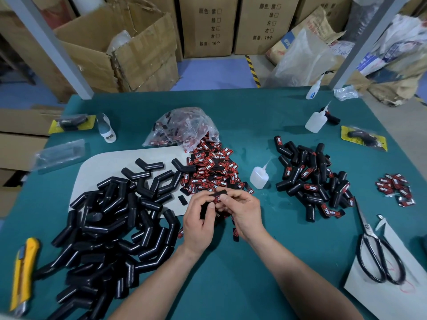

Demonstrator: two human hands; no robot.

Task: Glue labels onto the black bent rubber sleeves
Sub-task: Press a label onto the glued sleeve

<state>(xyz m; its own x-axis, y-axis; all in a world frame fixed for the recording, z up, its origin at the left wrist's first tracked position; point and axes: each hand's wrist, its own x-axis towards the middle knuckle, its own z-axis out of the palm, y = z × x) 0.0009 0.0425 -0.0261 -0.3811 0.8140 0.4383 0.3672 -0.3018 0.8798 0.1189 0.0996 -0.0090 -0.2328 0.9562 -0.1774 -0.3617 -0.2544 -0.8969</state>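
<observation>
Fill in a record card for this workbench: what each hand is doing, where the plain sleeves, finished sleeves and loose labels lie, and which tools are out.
left hand: grips the held sleeve
right hand: pinches the held sleeve, thumb at its red label
plain sleeves: large pile, left side of table
labelled sleeves: smaller pile, right side
loose labels: heap in the middle, beyond the hands
glue bottle: upright, between heap and labelled pile
tools: scissors at right, utility knife at left edge
</observation>
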